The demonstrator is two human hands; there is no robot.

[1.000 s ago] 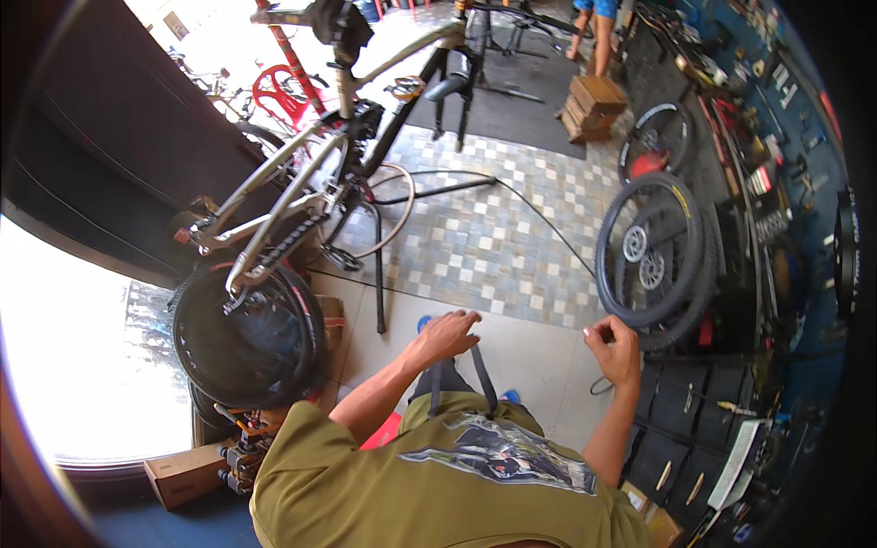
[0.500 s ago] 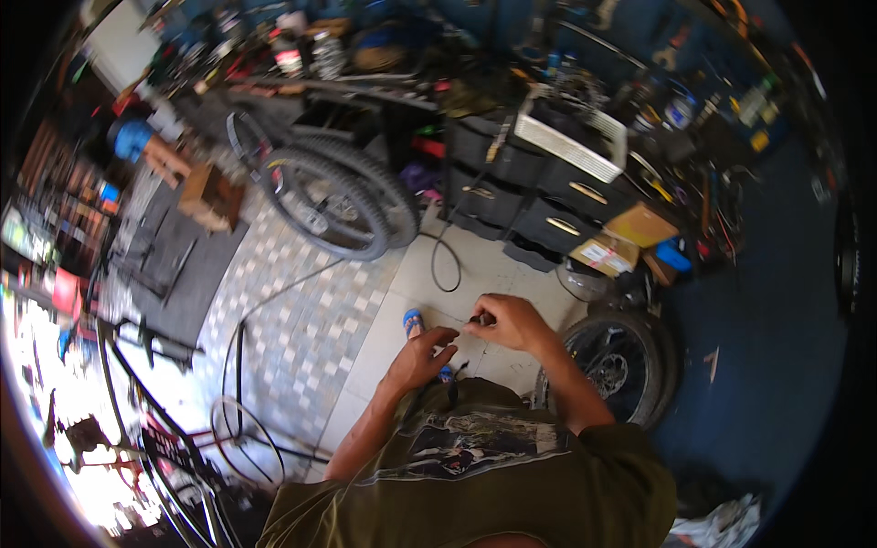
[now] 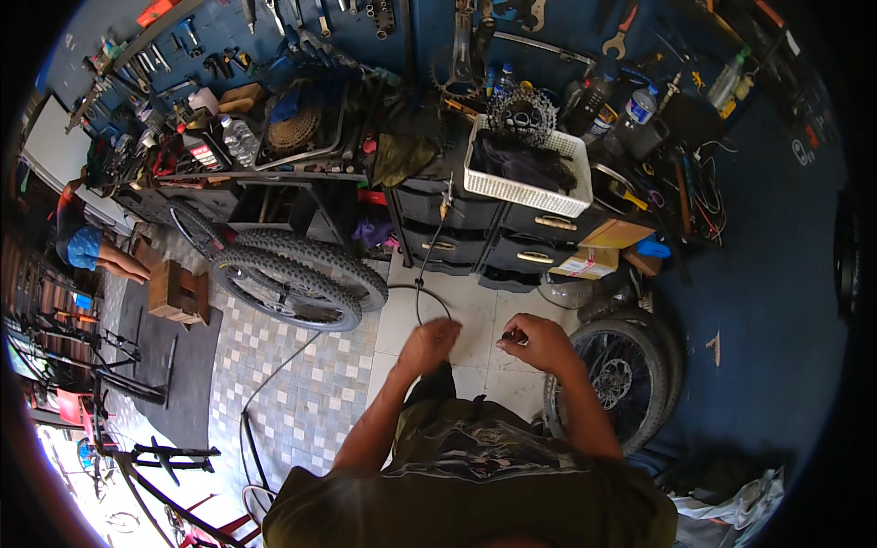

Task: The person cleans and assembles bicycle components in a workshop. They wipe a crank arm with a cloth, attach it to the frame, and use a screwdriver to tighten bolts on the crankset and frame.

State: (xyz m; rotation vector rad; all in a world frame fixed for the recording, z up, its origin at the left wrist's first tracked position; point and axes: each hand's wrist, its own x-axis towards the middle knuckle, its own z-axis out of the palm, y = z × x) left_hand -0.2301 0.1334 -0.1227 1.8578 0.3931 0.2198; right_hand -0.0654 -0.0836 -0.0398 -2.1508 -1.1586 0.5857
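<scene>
My left hand (image 3: 432,344) is in front of my body with its fingers curled in. Whether anything is inside it stays hidden. To its right, my right hand (image 3: 541,343) pinches a small dark piece (image 3: 517,337) between thumb and fingers; its kind is too small to make out. A gap separates the two hands. Just beyond the left hand, a thin dark hose (image 3: 419,288) hangs from an air nozzle (image 3: 447,196) at the drawer fronts and loops on the floor.
Black drawers (image 3: 445,245) carry a white basket (image 3: 530,196) with a cassette of sprockets (image 3: 523,114). Mountain-bike wheels (image 3: 288,290) lean at the left; another wheel (image 3: 607,379) stands by my right arm. A cardboard box (image 3: 176,294) and a person (image 3: 82,242) are far left.
The view has tilted up, showing more of the tool wall. My hands have moved apart, the right one rightward with its small dark piece. My left fingers have curled in.
</scene>
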